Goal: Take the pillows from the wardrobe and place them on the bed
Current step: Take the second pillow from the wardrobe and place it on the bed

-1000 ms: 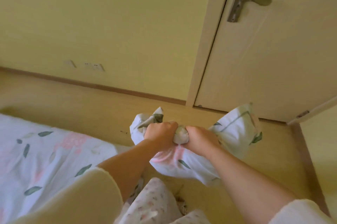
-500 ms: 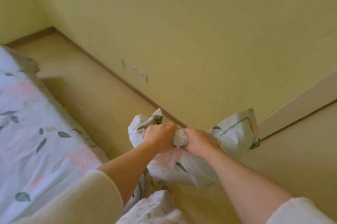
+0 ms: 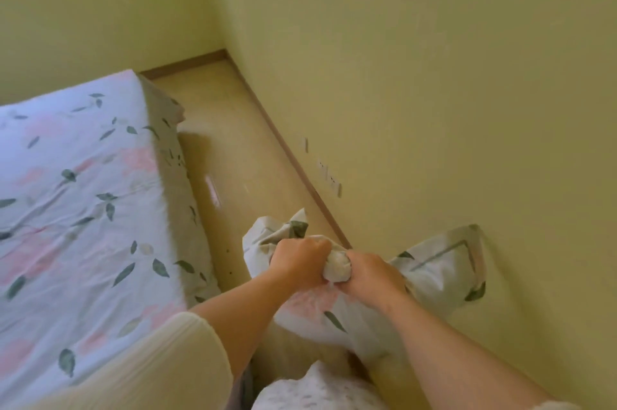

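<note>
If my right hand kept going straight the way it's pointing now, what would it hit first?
Probably the yellow wall near the baseboard; the right hand, gripping the pillow, points forward past the floor. Depth is unclear.

I am gripping the soft, matt cloth pillow (image 3: 354, 302), its printed cotton crumpling. The bed (image 3: 83, 192) sheet is looking like the same wrinkled cloth; the floor (image 3: 240, 156) is shining smooth, faintly glossy.

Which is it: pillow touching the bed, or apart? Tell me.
Apart. The head view shows the pillow bunched in the left hand and right hand, with floor visible between it and the bed.
</note>
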`<move>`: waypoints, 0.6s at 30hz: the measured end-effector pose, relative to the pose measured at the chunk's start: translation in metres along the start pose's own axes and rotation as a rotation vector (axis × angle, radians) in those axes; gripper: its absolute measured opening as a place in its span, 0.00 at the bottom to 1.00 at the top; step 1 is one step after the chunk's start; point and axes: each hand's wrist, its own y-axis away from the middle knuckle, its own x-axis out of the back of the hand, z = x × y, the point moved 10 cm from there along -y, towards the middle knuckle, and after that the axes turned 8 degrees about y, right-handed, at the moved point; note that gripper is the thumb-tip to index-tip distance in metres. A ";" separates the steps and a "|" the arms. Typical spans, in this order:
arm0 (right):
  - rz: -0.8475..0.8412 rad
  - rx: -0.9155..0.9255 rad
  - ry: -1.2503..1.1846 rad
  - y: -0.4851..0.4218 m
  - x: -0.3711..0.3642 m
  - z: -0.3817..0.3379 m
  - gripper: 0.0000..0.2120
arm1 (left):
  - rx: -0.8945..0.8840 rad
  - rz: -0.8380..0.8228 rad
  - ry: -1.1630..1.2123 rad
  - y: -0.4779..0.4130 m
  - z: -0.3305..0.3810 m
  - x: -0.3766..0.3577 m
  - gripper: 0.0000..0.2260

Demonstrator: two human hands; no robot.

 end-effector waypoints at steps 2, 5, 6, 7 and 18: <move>-0.034 0.031 0.026 -0.027 0.014 0.002 0.11 | 0.070 0.007 0.006 -0.021 -0.009 0.010 0.15; -0.078 0.102 0.065 -0.064 0.031 -0.006 0.13 | 0.149 -0.009 0.028 -0.047 -0.022 0.023 0.16; -0.091 0.124 0.082 -0.075 0.036 -0.011 0.14 | 0.174 0.000 0.036 -0.053 -0.028 0.029 0.16; -0.103 0.145 0.101 -0.085 0.040 -0.018 0.15 | 0.209 0.011 0.051 -0.057 -0.038 0.033 0.16; -0.213 0.337 0.346 -0.211 0.035 -0.133 0.17 | 0.544 -0.025 0.176 -0.091 -0.188 0.053 0.14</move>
